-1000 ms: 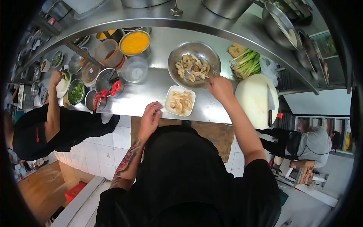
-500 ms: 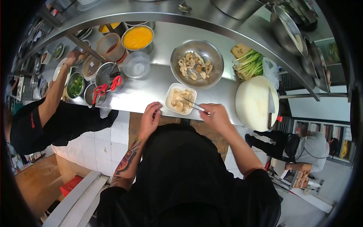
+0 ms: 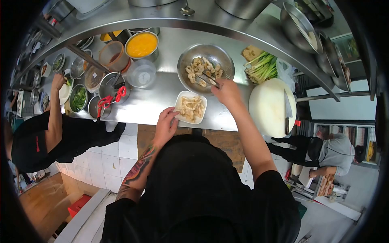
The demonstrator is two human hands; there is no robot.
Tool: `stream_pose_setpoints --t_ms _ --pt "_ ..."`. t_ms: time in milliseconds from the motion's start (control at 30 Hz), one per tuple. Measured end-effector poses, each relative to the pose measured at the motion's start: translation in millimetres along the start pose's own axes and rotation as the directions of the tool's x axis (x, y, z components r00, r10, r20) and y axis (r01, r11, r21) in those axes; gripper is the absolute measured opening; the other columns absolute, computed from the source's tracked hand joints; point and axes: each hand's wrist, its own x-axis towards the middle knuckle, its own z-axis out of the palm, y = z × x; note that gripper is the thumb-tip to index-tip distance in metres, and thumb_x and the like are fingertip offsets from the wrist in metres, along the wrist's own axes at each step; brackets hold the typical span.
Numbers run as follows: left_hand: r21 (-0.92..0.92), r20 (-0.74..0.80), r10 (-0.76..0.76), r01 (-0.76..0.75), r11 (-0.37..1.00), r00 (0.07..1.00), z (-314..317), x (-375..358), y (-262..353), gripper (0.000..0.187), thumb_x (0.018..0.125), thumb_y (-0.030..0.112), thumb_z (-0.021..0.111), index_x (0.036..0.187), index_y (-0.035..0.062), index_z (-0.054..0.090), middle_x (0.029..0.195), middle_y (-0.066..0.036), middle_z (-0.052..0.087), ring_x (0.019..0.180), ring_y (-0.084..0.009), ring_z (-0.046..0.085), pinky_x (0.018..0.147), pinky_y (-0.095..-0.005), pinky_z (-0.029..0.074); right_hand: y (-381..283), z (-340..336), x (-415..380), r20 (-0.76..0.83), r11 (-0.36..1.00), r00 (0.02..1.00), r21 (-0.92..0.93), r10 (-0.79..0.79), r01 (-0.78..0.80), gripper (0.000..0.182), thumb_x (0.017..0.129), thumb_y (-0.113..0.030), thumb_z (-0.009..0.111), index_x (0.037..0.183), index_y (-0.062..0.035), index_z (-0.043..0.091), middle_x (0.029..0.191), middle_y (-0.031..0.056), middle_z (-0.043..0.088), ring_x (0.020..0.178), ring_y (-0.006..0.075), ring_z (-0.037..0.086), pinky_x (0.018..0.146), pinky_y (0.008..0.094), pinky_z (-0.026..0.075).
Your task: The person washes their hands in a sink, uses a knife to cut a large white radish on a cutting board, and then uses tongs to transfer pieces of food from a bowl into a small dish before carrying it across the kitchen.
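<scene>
A square white dish (image 3: 178,101) holding pale cooked strips (image 3: 191,108) sits at the counter's front edge. My left hand (image 3: 165,123) is at its left side, fingers and thumb on the rim. My right hand (image 3: 227,92) is closed around metal tongs (image 3: 210,79). Their tips reach into the wide steel bowl (image 3: 184,60) behind the dish, among browned, pale pieces (image 3: 198,67). Whether the tips pinch a piece is hard to make out.
Right of the bowl lie green stalks (image 3: 261,69) and a round white chopping block (image 3: 267,107) with a knife (image 3: 288,111). Left are a clear tub (image 3: 141,73), a pot of orange liquid (image 3: 142,45) and red-handled scissors (image 3: 106,102). A co-worker's hand (image 3: 58,82) works farther left.
My right hand and the tongs have moved from the white dish up into the steel bowl. My left hand has shifted right onto the dish rim.
</scene>
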Motion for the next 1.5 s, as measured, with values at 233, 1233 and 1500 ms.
stream_pose_setpoints --t_ms 233,1233,1500 --pt "-0.03 -0.031 -0.104 0.103 0.994 0.994 -18 -15 -8 0.026 0.093 0.007 0.061 0.118 0.0036 0.068 0.131 -0.011 0.057 0.109 -0.0257 0.06 0.073 -0.031 0.055 -27 14 27 0.192 0.995 0.98 -0.092 0.048 -0.031 0.031 0.083 -0.025 0.07 0.102 -0.0005 0.073 0.095 0.0221 0.072 0.092 0.0384 0.068 0.082 0.0475 0.054" --pt "0.179 0.153 0.265 -0.29 0.94 0.952 9 29 25 0.048 0.084 0.004 0.066 0.131 0.0068 0.058 0.139 -0.016 0.049 0.123 -0.0382 0.051 0.102 -0.0456 0.045 6 -38 -90 0.15 0.952 0.987 0.307 -0.06 0.012 0.021 0.084 -0.019 0.072 0.095 -0.0014 0.07 0.07 0.0171 0.066 0.062 0.0342 0.064 0.062 0.0399 0.051" --pt "0.023 0.037 0.102 -0.103 0.994 0.994 -7 22 19 0.048 0.087 0.003 0.064 0.134 0.0032 0.056 0.142 -0.018 0.046 0.115 -0.0334 0.058 0.098 -0.0399 0.049 31 -47 -5 -0.055 0.99 0.995 -0.11 0.079 -0.084 0.027 0.08 -0.027 0.071 0.086 -0.0013 0.071 0.079 0.0202 0.069 0.077 0.0387 0.068 0.072 0.0461 0.054"
